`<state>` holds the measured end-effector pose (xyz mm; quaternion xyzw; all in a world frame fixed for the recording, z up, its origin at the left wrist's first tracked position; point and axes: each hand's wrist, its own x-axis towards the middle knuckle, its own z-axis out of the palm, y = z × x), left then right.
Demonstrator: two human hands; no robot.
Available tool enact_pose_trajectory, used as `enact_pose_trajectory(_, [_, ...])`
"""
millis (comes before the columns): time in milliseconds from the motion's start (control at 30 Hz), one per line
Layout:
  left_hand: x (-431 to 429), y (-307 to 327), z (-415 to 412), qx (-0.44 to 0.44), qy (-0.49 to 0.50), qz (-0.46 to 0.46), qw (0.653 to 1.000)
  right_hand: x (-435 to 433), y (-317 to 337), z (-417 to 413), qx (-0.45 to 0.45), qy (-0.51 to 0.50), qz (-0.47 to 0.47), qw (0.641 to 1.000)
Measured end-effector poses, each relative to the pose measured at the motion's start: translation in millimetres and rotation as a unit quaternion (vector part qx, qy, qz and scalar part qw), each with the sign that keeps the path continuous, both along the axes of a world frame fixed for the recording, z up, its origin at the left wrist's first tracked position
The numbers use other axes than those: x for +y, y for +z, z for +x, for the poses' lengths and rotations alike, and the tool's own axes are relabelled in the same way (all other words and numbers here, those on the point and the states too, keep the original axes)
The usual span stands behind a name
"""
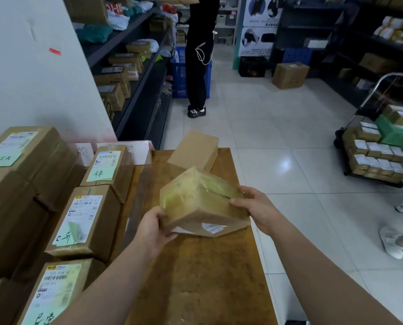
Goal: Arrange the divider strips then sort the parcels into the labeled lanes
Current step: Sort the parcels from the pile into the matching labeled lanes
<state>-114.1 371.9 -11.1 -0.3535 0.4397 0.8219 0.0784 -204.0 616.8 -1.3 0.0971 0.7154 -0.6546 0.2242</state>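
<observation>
Item 1. Our two forearms entered from the bottom edge. The left hand [153, 228] gripped the near left corner of the held parcel [203, 207], thumb on its side face and fingers curled underneath. The right hand [257, 207] gripped its right edge, thumb along the top and fingers wrapped round the far side.

Item 2. The held parcel was a brown cardboard box. Its upper faces were wrapped in glossy yellow-green tape, and a white label showed partly on the lower face. We held it tilted, one corner toward us, over the middle of the wooden table [207, 289].

Item 3. A plain brown parcel [193, 151] lay at the table's far end, just beyond the held one.

Item 4. Labelled parcels [85, 221] filled the left side in a row, with green handwritten slips on top. Handwritten paper signs [134, 151] stood behind them against the wall.

Item 5. A long flat strip [137, 202] lay lengthwise between that row and the bare wood.

Item 6. Bare wood ran from the held parcel to the near edge. The table's right edge bordered the tiled floor [278, 137]. A loaded cart [372, 156] stood well apart on the right.
</observation>
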Motion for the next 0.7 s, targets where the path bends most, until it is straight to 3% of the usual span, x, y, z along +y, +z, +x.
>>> enact_pose_trajectory(133, [0.8, -3.6, 3.0, -0.021, -0.043, -0.025, 0.999, 6.3, -4.4, 4.5, 0.016, 0.007, 0.020, 1.000])
enact_pose_trajectory(233, [7.3, -3.6, 1.7, -0.042, -0.076, -0.069, 0.994, 6.3, -4.5, 10.0, 0.002, -0.017, -0.026, 1.000])
enact_pose_trajectory(333, [13.6, -18.1, 1.8, -0.017, -0.089, -0.105, 0.990, 5.8, -10.8, 16.9, -0.015, -0.037, -0.077, 0.996])
enact_pose_trajectory(500, [18.9, -35.2, 12.5, 0.022, -0.105, -0.144, 0.984, 0.9, -22.1, 31.7, -0.004, -0.034, -0.086, 0.996])
enact_pose_trajectory(600, [16.8, -46.8, 19.7, 0.022, -0.155, -0.180, 0.971, -0.9, -29.8, 37.0, 0.004, -0.031, -0.059, 0.998])
enact_pose_trajectory(700, [16.4, -51.4, 20.1, -0.013, -0.169, -0.241, 0.956, -0.8, -33.0, 36.0, 0.037, -0.033, 0.034, 0.998])
